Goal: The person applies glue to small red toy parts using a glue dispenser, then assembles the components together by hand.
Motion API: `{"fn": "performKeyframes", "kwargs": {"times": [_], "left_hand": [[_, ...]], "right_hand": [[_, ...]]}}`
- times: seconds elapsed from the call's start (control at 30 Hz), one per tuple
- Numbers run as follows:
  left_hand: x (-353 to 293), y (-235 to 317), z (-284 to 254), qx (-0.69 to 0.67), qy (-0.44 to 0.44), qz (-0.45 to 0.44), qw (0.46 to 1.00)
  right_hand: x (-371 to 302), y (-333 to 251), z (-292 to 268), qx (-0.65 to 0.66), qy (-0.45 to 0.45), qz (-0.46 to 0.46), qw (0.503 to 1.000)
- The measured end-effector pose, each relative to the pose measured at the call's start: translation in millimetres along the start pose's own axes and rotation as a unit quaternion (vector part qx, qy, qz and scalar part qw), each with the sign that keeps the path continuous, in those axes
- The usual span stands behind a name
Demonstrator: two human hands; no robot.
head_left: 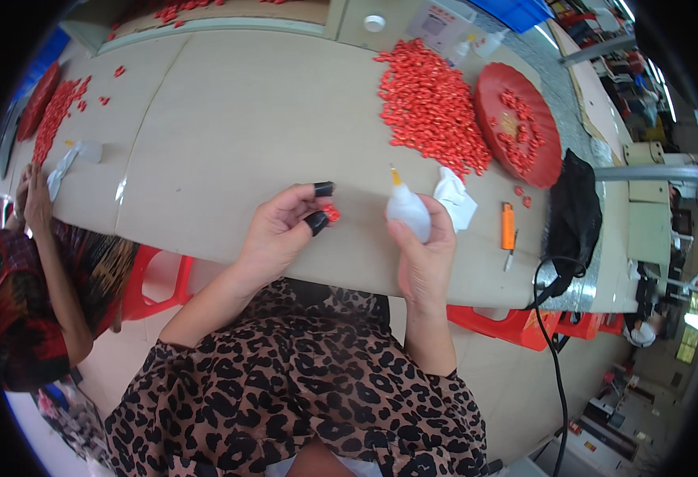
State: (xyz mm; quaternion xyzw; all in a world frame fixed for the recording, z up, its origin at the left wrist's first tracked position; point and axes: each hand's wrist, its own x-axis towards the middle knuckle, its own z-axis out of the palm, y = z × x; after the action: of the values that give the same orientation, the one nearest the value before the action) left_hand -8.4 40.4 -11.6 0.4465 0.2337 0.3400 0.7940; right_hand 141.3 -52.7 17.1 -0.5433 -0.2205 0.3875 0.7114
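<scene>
Between the black-covered thumb and forefinger of my left hand is a small red piece, its exact kind too small to make out. My right hand is wrapped round a white squeeze bottle with a thin amber nozzle pointing up. The two hands are apart, both above the near part of the table. Past the bottle lies a large heap of small glossy red pieces. To its right, a red scalloped plate holds more of them. A crumpled white tissue lies just right of my right hand.
An orange lighter and a thin pen-like tool lie at the right, near a black cloth bag and a black cable. At far left a co-worker's hands work by another red heap. Red stools stand below the table.
</scene>
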Motion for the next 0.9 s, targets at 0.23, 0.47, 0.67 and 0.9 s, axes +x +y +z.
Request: {"fn": "performKeyframes", "kwargs": {"times": [0.23, 0.47, 0.67, 0.9], "left_hand": [[1.0, 7.3, 5.2, 0.028, -0.019, -0.036, 0.999], [-0.8, 10.5, 8.8, 0.014, -0.009, -0.039, 0.999], [-5.4, 6.8, 12.5, -0.021, -0.026, -0.064, 0.997], [-6.9, 2.6, 19.7, -0.067, -0.020, -0.094, 0.993]], "right_hand": [[27.6, -5.2, 2.2, -0.112, -0.026, -0.050, 0.992], [33.2, 2.7, 3.4, -0.038, -0.055, 0.001, 0.998], [37.8, 11.3, -0.9, -0.191, -0.040, -0.124, 0.973], [28.3, 3.8, -8.9, -0.364, -0.018, -0.186, 0.913]]}}
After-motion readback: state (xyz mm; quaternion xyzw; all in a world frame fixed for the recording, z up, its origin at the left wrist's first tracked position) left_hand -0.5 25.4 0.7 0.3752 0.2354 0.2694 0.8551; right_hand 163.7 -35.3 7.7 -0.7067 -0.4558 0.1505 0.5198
